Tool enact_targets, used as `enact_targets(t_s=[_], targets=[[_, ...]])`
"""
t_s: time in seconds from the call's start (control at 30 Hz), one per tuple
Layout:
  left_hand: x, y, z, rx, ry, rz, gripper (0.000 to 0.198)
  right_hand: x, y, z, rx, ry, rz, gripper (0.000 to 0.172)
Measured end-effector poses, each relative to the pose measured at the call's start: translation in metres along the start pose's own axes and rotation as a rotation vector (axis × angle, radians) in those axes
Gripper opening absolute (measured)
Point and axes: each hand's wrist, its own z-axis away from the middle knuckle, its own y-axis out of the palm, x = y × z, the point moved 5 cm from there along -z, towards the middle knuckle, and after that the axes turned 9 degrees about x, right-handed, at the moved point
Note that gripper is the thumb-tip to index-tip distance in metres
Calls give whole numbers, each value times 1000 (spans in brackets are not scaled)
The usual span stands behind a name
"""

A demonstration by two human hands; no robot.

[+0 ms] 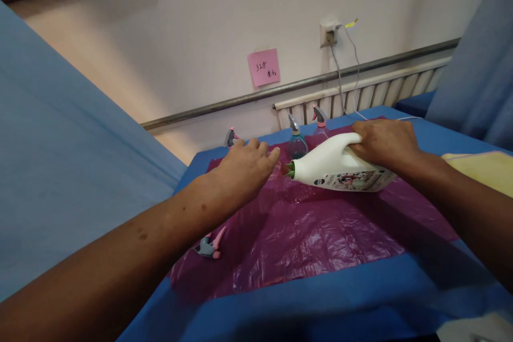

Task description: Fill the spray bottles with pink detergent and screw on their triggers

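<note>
The right hand [385,141] is closed around the handle of a white detergent jug [340,168]. The jug lies tipped on its side at 1 o'clock on the purple plastic sheet [320,230], with its green spout [290,170] at the fingertips of the left hand [244,168]. That hand is curled, but I cannot tell whether it holds anything. Pouring seems under way, though no liquid shows. A loose trigger head [210,247] lies at 8 o'clock. Two capped spray bottles [297,141] stand at 12, crowding the spout. Blue cloth covers the desk [360,288].

Soft, even indoor light, faint shadows, slight overall blur, edges mildly warped.
</note>
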Motion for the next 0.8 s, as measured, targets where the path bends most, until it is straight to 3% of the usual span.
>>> enact_targets(t_s=[0.4, 0.8], targets=[[0, -6, -2, -28, 3, -25, 64, -2, 0, 0, -3, 6, 4, 43], [0, -23, -5, -9, 27, -89, 54, -7, 3, -3, -16, -1, -13, 41]])
